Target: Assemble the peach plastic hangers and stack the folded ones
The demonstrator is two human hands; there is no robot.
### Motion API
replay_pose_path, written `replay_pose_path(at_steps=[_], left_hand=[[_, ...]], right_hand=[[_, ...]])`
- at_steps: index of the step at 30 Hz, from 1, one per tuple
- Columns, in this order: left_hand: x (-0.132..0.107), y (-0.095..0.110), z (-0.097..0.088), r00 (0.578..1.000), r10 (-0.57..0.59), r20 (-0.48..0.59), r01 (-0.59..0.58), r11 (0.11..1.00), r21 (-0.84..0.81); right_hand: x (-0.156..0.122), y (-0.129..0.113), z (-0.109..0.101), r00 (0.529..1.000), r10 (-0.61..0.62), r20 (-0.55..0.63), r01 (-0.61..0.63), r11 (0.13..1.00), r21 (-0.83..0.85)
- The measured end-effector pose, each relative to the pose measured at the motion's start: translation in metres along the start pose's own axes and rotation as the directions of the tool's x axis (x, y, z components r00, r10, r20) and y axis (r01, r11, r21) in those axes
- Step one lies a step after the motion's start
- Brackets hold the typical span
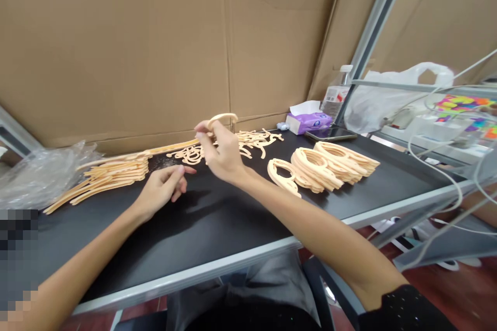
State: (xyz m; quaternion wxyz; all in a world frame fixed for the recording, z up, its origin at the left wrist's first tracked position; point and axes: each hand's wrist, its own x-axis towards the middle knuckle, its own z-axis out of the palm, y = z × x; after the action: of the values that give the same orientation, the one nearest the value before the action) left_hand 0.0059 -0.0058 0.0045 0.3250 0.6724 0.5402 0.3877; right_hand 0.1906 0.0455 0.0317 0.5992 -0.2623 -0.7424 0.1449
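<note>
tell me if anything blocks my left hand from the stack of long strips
Nothing visible stands between the left hand and the stack of strips; black tabletop shows in the gap. The clear plastic lies on the stack's far side.

On my feed the right arm (310, 222) wore a pale-flecked black sleeve (411, 313) that ended near the elbow. I saw the left hand (161, 190) and right hand (224, 154) bare, with creased grey trousers (272, 279) beyond a black top (252, 319).
</note>
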Motion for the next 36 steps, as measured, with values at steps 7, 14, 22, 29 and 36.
replay_pose_path(at_steps=[7, 14, 22, 29, 36], left_hand=[[-0.004, 0.011, 0.005, 0.996, -0.017, 0.086, 0.040, 0.961, -0.273], [-0.002, 0.011, -0.001, 0.982, -0.150, 0.113, 0.187, 0.832, -0.523], [0.004, 0.018, -0.014, 0.976, -0.215, -0.033, 0.129, 0.693, -0.709], [0.007, 0.023, -0.019, 0.946, -0.288, -0.151, 0.062, 0.615, -0.786], [0.007, 0.019, -0.018, 0.950, -0.284, -0.128, 0.084, 0.629, -0.773]], right_hand=[[-0.019, -0.013, 0.021, 0.966, -0.167, 0.196, 0.160, 0.986, 0.050], [-0.017, -0.015, 0.021, 0.949, -0.185, 0.254, 0.200, 0.979, -0.032], [-0.020, -0.014, 0.010, 0.978, -0.125, 0.165, 0.164, 0.954, -0.251], [-0.011, 0.003, 0.010, 0.902, 0.390, 0.187, -0.345, 0.909, -0.234], [0.002, 0.037, 0.009, 0.742, 0.669, 0.056, -0.670, 0.733, 0.122]])
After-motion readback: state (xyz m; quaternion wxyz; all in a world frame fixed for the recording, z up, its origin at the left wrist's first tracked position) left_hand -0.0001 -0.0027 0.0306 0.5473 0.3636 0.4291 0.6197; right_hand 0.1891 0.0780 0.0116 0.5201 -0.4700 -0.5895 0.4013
